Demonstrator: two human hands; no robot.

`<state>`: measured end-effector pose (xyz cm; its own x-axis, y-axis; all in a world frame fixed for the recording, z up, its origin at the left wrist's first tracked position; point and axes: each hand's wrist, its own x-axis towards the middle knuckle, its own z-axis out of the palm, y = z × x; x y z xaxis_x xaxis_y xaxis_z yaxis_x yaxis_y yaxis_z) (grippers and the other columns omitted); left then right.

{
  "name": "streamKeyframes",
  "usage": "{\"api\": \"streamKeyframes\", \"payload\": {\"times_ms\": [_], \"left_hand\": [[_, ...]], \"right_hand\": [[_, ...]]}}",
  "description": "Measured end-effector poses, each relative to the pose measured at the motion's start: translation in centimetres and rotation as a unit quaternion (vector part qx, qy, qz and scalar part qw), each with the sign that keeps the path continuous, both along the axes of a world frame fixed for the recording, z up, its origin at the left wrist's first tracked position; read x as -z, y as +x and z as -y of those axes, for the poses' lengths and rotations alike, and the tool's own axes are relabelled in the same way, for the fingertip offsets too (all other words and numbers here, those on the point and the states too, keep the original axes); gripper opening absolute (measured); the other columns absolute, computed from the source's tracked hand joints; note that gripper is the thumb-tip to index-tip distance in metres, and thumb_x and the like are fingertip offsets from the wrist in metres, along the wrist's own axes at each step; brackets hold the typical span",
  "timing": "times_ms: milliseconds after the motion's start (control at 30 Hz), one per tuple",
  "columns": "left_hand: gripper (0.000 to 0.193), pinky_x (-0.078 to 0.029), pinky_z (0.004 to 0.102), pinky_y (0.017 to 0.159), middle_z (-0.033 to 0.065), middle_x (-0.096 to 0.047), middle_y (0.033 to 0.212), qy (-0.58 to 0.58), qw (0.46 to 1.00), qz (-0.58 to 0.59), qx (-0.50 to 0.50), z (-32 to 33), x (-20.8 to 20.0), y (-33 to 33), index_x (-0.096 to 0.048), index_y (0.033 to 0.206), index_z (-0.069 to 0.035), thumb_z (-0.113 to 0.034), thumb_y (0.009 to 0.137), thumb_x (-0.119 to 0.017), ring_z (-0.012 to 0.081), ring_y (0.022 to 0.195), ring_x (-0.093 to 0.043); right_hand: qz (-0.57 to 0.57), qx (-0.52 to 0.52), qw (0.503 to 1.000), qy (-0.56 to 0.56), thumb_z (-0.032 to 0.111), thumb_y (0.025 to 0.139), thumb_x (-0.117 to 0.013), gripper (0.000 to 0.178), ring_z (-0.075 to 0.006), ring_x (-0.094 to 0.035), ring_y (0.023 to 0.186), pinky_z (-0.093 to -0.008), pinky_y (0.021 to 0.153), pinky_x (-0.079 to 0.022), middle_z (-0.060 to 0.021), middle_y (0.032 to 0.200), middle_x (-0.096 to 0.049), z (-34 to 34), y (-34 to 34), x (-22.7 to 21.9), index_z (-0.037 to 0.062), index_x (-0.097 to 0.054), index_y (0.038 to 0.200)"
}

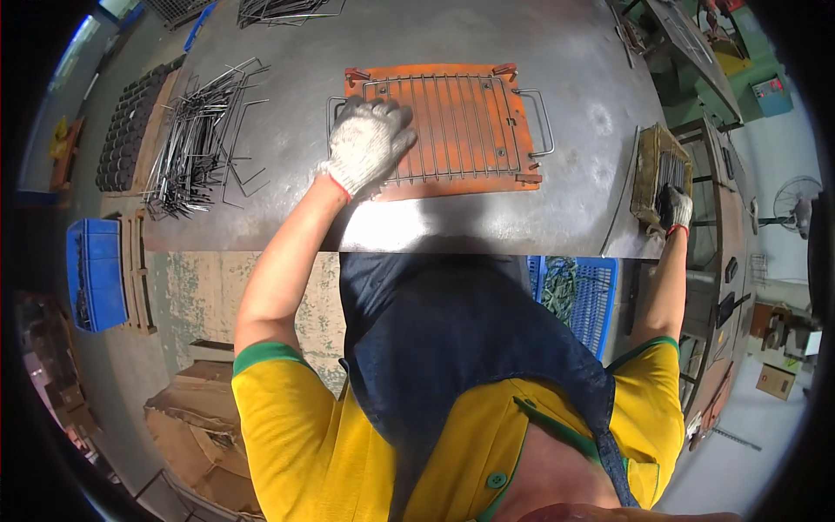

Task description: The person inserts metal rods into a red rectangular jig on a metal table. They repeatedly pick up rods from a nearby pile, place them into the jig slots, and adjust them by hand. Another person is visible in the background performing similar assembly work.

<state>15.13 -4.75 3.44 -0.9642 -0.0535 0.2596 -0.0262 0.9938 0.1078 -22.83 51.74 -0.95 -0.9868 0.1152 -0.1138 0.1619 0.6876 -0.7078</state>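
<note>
A wire rack (452,130) of thin parallel metal rods, with a looped handle at each end, lies on an orange fixture plate (474,185). My left hand (370,143), in a whitish knitted glove with dark fingertips, is bent over the rack's left end and covers part of it and of the left handle. Off to the right, my right hand (676,209), gloved the same way, reaches into a narrow wooden box (644,174) that holds straight metal rods (671,167). Its fingers are curled down among the rods. Whatever they pinch is hidden.
Bent wire pieces (196,143) are heaped on the metal table (287,52) at left, beside stacked dark round parts (130,130). More wires (283,9) lie at the far edge. A blue bin (97,274) stands lower left; a blue crate (596,304) sits below the table's front edge.
</note>
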Motion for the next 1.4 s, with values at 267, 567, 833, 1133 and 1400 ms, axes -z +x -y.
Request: {"api": "streamKeyframes", "payload": {"times_ms": [267, 567, 833, 1133, 1400], "left_hand": [[0.037, -0.029, 0.0491, 0.108, 0.0109, -0.057, 0.119, 0.031, 0.997, -0.066, -0.006, 0.7, 3.3, -1.5, -0.059, 0.118, -0.009, -0.030, 0.090, -0.049, 0.0265, 0.120, -0.049], [0.036, -0.042, 0.0430, 0.097, 0.0122, -0.061, 0.119, 0.154, 0.983, -0.067, -0.077, 0.3, 1.9, -0.6, -0.061, 0.119, -0.010, -0.032, 0.092, -0.051, 0.0324, 0.111, -0.056], [0.031, -0.044, 0.0441, 0.090, 0.0150, -0.064, 0.109, 0.193, 0.970, -0.118, -0.084, 0.1, 2.2, -1.8, -0.060, 0.117, -0.007, -0.023, 0.091, -0.051, 0.0349, 0.104, -0.057], [0.027, -0.043, 0.0432, 0.094, 0.0115, -0.062, 0.112, 0.133, 0.985, -0.094, -0.054, 0.4, 2.5, -1.7, -0.063, 0.114, -0.012, -0.021, 0.092, -0.050, 0.0324, 0.105, -0.057], [0.023, -0.044, 0.0426, 0.089, 0.0101, -0.062, 0.109, 0.135, 0.982, -0.115, -0.059, 0.5, 2.4, -1.7, -0.065, 0.109, -0.012, -0.020, 0.092, -0.050, 0.0321, 0.100, -0.057]], "right_hand": [[-0.141, 0.067, 0.944, 0.292, 0.037, 0.082, -0.053, 0.043, -0.0416, -0.063, 0.097, -0.0469, 0.081, -0.048, -0.0255, 0.096, -0.067, -1.2, -0.2, -1.4, -0.0018, -0.069, 0.092], [0.117, -0.304, 0.939, -0.111, 0.028, 0.091, -0.059, 0.027, -0.0102, -0.058, 0.054, -0.0258, 0.045, -0.047, -0.0011, 0.082, -0.069, 31.8, 23.4, -14.0, 0.0059, -0.069, 0.104], [0.200, -0.444, 0.851, -0.198, 0.023, 0.088, -0.057, 0.025, -0.0122, -0.053, 0.049, -0.0298, 0.048, -0.045, -0.0046, 0.057, -0.056, 42.5, 26.3, -4.2, 0.0036, -0.062, 0.073], [0.063, -0.515, 0.853, -0.060, 0.017, 0.083, -0.058, 0.014, -0.0248, -0.064, 0.061, -0.0372, 0.059, -0.052, -0.0115, 0.070, -0.065, 43.9, 27.1, -3.0, 0.0058, -0.066, 0.080], [-0.168, -0.606, 0.776, 0.056, 0.028, 0.090, -0.057, 0.027, -0.0155, -0.061, 0.071, -0.0330, 0.064, -0.049, -0.0097, 0.082, -0.066, 44.1, 26.4, 0.0, 0.0031, -0.067, 0.092]]}}
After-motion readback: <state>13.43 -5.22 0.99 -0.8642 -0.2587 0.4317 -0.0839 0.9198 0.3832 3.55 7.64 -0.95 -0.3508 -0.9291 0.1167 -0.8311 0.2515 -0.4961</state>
